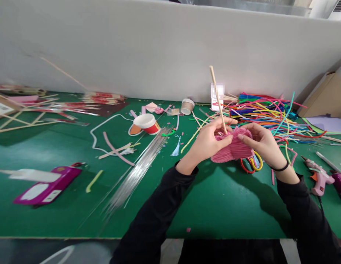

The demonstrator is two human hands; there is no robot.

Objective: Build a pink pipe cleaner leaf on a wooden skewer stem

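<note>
1. Closest in, a small pink scrap (188, 230) lies on the green worktop (200, 216), nearer than the pink ribbed piece (232, 150) and to its left.
2. Far left of the piece is a purple box (67, 176); to its right rests a pink glue gun (319, 179).
3. A bundle of thin clear rods (140, 168) runs slantwise, left of the piece.
4. Scissors (259, 161) with red and yellow handles show at the piece's near right edge.
5. The piece itself is up between both hands. The left hand (207, 143) grips its left part and a pale stick (218, 97) rising from it; the right hand (263, 143) pinches its right part, thumb against fingers.
6. Left of the piece lie a blue tassel (176, 146) and, farther off, a red-and-white paper cup (152, 126).
7. Beyond the piece, rightward, spreads a heap of coloured stems (261, 113).
8. Behind the piece and everything else on the worktop stands a pale panel (159, 47).
</note>
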